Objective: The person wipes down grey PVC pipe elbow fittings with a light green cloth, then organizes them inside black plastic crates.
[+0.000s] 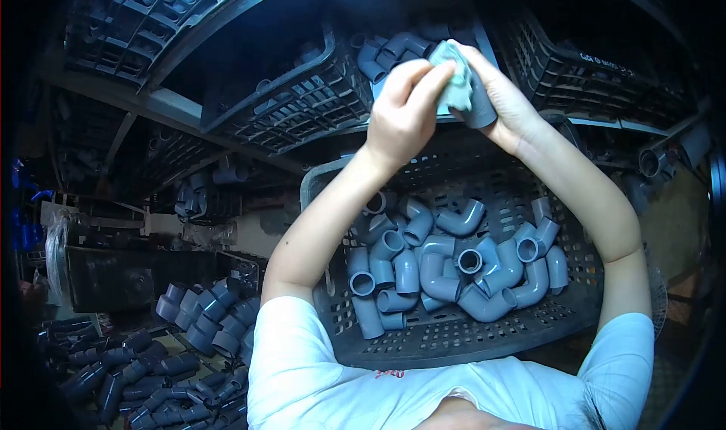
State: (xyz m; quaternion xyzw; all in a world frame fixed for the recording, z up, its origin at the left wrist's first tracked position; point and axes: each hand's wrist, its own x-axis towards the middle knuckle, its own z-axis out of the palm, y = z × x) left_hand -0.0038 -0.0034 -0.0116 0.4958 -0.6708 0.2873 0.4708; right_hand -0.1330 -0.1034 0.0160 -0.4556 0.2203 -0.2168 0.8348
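My left hand point(404, 112) is closed, its fingers pinching a pale green cloth point(456, 90). The cloth lies against a grey plastic pipe fitting point(479, 111), covering part of it. Wrapped round that fitting from the other side is my right hand point(508, 103), also closed. Both hands are raised above the far side of a black plastic crate point(454, 347). Inside the crate lie several loose grey pipe elbows point(488, 301), turned every which way. Much of the held fitting is hidden by the cloth and fingers, so its full shape cannot be made out.
Behind my hands a shelf carries black crates point(302, 105) point(582, 74) and grey elbows point(386, 55). Another crate point(151, 21) sits higher at left. Piles of grey fittings point(204, 316) point(144, 384) lie at lower left, near a dark box point(113, 271).
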